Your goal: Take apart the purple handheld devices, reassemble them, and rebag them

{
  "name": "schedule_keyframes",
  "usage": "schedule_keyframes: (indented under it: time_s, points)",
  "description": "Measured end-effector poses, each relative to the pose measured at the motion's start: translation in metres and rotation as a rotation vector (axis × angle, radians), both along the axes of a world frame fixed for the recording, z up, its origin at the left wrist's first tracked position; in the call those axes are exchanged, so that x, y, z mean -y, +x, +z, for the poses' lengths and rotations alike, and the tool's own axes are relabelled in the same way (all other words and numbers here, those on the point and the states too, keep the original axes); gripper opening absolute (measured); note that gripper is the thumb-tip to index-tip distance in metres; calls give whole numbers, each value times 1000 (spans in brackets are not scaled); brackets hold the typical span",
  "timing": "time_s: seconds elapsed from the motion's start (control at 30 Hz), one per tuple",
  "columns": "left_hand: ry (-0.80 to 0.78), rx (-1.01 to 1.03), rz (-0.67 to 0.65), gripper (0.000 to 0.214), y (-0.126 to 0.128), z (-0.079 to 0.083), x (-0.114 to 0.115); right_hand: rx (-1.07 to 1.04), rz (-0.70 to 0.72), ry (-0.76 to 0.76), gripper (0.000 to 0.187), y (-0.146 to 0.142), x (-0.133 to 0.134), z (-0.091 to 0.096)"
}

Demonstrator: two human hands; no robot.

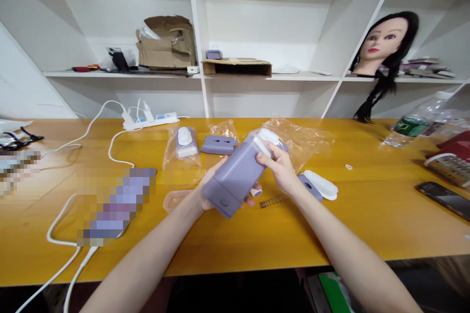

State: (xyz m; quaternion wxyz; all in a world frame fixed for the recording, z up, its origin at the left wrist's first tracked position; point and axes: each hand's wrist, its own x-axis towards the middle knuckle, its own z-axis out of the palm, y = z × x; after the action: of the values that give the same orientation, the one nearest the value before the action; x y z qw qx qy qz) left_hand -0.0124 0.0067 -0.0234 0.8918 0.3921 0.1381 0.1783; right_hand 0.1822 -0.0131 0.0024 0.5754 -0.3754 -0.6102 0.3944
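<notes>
Both hands hold a lavender plastic housing (235,178), a ribbed, box-shaped body tilted across the middle of the view. My left hand (215,190) cups its lower end. My right hand (277,166) grips its upper end, with the fingers by a white cap (266,141). Below my right wrist lie a metal coil spring (273,200) and a lavender-and-white brush (319,186). A small roller (256,191) sits by my left fingers. Farther back are a perforated lavender part (218,145) and a white-and-lavender part in a clear bag (185,143). A peach translucent cover (176,200) lies left.
The yellow wooden table (367,225) carries a white power strip (150,120) with white cables (110,151), a pixelated item (117,205), a water bottle (414,124), and a phone (442,199). White shelves (235,76) behind hold cardboard boxes and a mannequin head (382,44).
</notes>
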Motion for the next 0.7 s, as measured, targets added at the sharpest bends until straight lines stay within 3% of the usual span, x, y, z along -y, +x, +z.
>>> schedule_keyframes:
  time_s: [0.1, 0.27, 0.4, 0.53, 0.63, 0.7]
  points:
    - [-11, -9, 139, 80, -4, 9, 8, -37, -136, -27, 34, 5, -3, 3]
    - [160, -311, 406, 69, -3, 14, 16, 21, -272, -60, 37, 7, -4, 3]
    - [344, -342, 432, 49, 2, 14, 19, 84, -334, 1, 40, 6, -4, 3]
    - [292, -313, 576, 42, 4, 17, 18, 112, -400, 3, 47, 21, -9, 10]
    - [227, -315, 705, 40, 1, 17, 14, 212, -737, 183, 43, 49, -16, 18]
    - [210, -304, 768, 36, 1, 17, 12, 264, -967, 217, 40, 73, -20, 21]
